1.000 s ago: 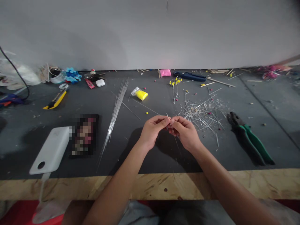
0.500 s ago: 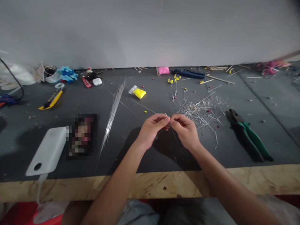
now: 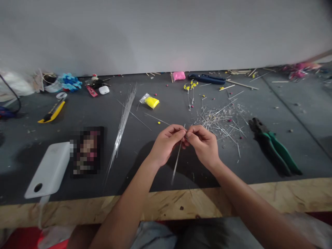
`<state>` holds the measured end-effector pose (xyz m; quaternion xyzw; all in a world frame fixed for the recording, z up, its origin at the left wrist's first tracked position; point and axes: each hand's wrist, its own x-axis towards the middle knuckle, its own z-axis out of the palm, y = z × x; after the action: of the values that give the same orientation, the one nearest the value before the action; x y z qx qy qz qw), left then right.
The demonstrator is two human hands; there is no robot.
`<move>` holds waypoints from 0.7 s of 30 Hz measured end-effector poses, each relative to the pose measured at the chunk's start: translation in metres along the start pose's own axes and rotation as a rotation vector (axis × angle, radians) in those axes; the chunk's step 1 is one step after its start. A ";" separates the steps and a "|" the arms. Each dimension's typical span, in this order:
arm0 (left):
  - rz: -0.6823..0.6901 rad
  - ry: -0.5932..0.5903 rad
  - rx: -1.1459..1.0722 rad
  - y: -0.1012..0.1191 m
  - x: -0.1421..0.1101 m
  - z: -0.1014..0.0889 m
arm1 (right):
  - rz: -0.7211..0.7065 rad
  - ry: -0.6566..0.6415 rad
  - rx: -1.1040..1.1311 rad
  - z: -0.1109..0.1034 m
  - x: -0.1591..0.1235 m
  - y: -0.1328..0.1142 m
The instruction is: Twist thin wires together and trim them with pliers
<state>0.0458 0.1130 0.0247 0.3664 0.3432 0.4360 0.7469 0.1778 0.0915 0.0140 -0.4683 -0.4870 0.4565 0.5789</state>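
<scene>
A thin silvery wire (image 3: 176,162) hangs down from between my fingertips, its lower part blurred toward the table's front edge. My left hand (image 3: 166,143) pinches it between thumb and forefinger. Right beside it, my right hand (image 3: 203,143) is closed in a pinch at the same spot, fingertips nearly touching the left ones. The exact point where the wire is gripped is hidden by the fingers. Behind the right hand lies a scattered pile of short cut wires (image 3: 218,119). To the left is a bundle of long straight wires (image 3: 123,119).
Pliers with green-and-black handles (image 3: 275,148) lie at right. A yellow clay packet (image 3: 151,102), a pink packet (image 3: 178,75), a yellow-beaded wire piece (image 3: 190,85) and a dark blue tool (image 3: 207,79) are farther back. At left are a yellow cutter (image 3: 53,111) and a white power bank (image 3: 49,169).
The wire's hanging end has swung from the right, below my right hand, to the left, below my left hand. Both hands stay pinched together in nearly the same place; the view has shifted slightly.
</scene>
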 end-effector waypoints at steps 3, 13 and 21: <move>-0.010 0.017 0.021 0.001 -0.001 0.001 | 0.017 0.006 0.030 0.001 0.000 -0.003; -0.038 0.057 0.107 0.003 0.000 -0.003 | 0.085 -0.009 0.163 0.000 0.007 0.001; -0.077 0.034 0.185 0.010 -0.005 -0.001 | 0.045 -0.019 0.139 -0.002 0.005 0.002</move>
<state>0.0391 0.1123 0.0337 0.4127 0.4084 0.3796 0.7202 0.1803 0.0965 0.0125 -0.4336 -0.4491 0.5067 0.5947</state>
